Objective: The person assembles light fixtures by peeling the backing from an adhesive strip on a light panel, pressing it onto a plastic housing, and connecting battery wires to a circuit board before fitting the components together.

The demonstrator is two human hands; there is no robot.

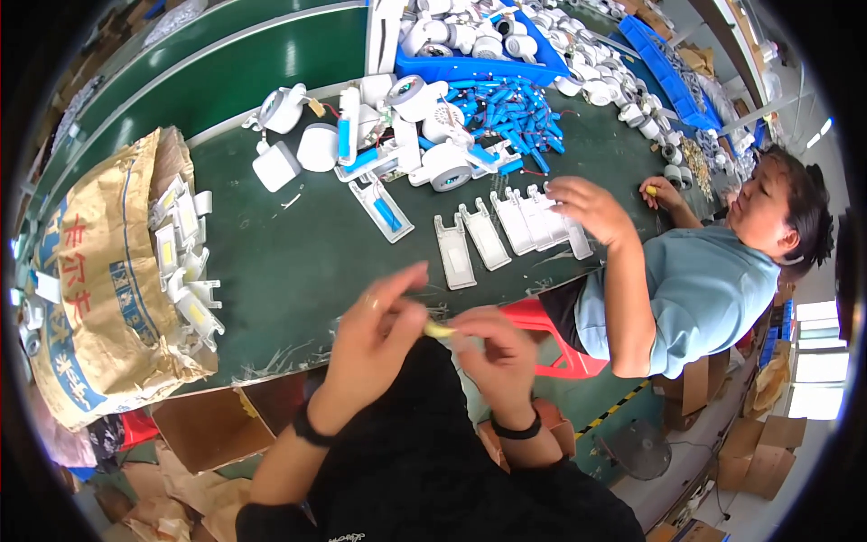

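A small pale-yellow strip (439, 330) spans the gap between my two hands at the table's near edge; its exact kind is hard to make out. My left hand (379, 334) pinches its left end, index finger raised. My right hand (497, 352) has its fingers closed at the other end. Beyond them, several white plastic casings (454, 256) lie in a row on the green table (298, 244). Another white casing (368, 200) has a blue cylindrical battery (386, 215) in it. White round-headed lamps (444, 166) are heaped farther back, beside a pile of blue batteries (524, 113).
A torn sack (108, 280) stands at left, white casings with yellow panels (194, 309) spilling out. A blue bin (488, 68) of lamp parts stands at the back. At right a co-worker (677, 289) reaches over the casings. A red stool (564, 357) and cardboard box (212, 429) are below.
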